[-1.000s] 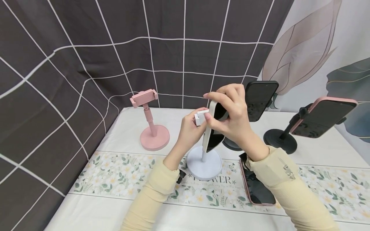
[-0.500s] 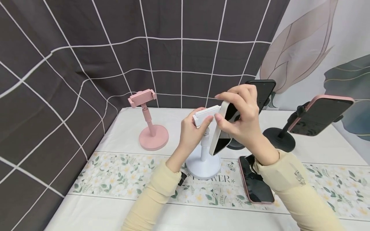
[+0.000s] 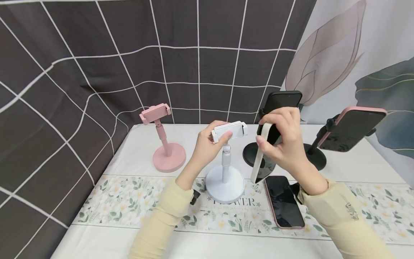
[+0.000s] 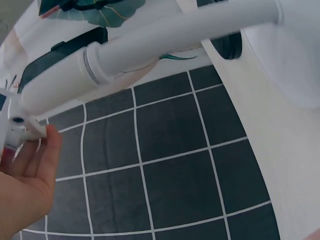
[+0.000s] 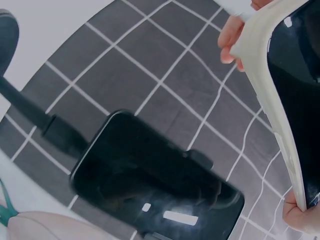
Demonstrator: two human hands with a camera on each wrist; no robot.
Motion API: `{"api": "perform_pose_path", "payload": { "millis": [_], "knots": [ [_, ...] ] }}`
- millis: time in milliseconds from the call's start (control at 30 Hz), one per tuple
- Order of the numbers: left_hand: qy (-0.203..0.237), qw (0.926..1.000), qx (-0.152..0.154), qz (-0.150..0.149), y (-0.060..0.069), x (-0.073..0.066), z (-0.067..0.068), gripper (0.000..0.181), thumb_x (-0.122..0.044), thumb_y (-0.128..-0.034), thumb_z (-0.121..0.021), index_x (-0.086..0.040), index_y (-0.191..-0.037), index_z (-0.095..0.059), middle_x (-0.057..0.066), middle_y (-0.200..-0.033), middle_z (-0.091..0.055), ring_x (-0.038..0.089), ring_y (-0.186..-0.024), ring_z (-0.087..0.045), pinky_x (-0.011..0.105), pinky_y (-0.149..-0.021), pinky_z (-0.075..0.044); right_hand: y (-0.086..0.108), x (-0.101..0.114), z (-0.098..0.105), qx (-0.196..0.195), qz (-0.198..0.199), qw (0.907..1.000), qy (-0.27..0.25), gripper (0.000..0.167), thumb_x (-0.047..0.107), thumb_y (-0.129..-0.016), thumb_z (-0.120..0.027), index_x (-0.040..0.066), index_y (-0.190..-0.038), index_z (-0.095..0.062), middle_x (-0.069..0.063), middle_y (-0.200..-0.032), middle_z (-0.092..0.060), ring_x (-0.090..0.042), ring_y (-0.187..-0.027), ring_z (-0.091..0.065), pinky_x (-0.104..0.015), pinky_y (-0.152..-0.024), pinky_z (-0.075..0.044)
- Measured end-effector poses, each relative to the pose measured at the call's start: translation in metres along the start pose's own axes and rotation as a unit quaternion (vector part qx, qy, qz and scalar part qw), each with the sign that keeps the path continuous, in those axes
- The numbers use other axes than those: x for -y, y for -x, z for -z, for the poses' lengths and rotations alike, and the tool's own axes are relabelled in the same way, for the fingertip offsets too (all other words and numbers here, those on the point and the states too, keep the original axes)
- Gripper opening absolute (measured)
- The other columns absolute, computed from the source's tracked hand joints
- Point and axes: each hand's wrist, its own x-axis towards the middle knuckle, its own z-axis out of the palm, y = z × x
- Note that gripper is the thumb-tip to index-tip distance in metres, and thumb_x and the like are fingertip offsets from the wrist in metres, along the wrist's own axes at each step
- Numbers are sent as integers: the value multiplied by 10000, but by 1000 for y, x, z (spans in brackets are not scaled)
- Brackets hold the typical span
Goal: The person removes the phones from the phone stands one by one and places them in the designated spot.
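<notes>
A white phone stand (image 3: 225, 172) stands upright on the table. My left hand (image 3: 205, 145) grips its white clamp head (image 3: 231, 131), with the thumb across the front. The left wrist view shows the stand's pole (image 4: 185, 30) close up, with the fingers behind the clamp at the left edge. To the right, my right hand (image 3: 286, 138) holds a phone in a white case (image 3: 261, 153), pinched by its edges in the air. That phone is apart from the clamp. In the right wrist view the same phone (image 5: 300, 75) shows its dark screen.
A pink stand (image 3: 168, 156) with a bare clamp is at left. Black stands at right carry a black phone (image 3: 283, 99) and a pink-cased phone (image 3: 354, 129). Another phone (image 3: 284, 203) lies on the table runner. A small black object (image 3: 195, 197) lies by the left sleeve.
My right hand has carried the white-cased phone right and down, away from the clamp, which now shows fully. My left hand keeps its grip on the clamp. The head view has shifted slightly.
</notes>
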Motion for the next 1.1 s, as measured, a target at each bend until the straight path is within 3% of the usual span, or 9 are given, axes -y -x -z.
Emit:
{"api": "perform_pose_path", "payload": {
  "millis": [200,367,667,900,1100],
  "knots": [
    [-206,9989,298,-305,0,4,4,437,-54,-911,-588,-88,-1301,-393,200,-1136,-589,287,-896,-624,248,-746,-513,8,-7,9,-122,-158,9997,145,568,564,-871,-537,-2,-842,-578,-143,-792,-527,-99,-931,-359,-280,-898,-219],
    [-268,9991,109,-318,4,6,3,321,-44,-909,-583,-63,-1185,-420,222,-1082,-606,301,-844,-628,234,-709,-506,16,-11,14,-33,-247,9992,320,563,554,-876,-534,-6,-848,-581,-142,-801,-529,-154,-913,-366,-271,-901,-217],
    [-320,9980,123,-525,-1,10,2,251,-42,-900,-574,-20,-1112,-443,244,-1079,-626,326,-857,-642,250,-713,-513,25,-23,27,330,-340,9961,739,504,494,-895,-512,-4,-875,-585,-144,-816,-519,-323,-873,-351,-279,-888,-218],
    [-247,9975,448,-482,-7,11,9,262,-13,-888,-580,-20,-1100,-427,252,-1117,-603,355,-924,-641,268,-773,-516,31,-33,31,672,-429,9909,1085,543,541,-916,-455,16,-895,-594,-123,-835,-519,-349,-853,-351,-443,-765,-270],
    [-191,9970,588,-464,-8,10,10,268,-13,-884,-578,-14,-1102,-423,258,-1114,-595,357,-943,-635,268,-793,-513,39,-42,38,1292,-533,9814,1317,613,582,-936,-382,3,-941,-586,-147,-864,-518,-363,-837,-341,-445,-704,-273]
  ]
}}
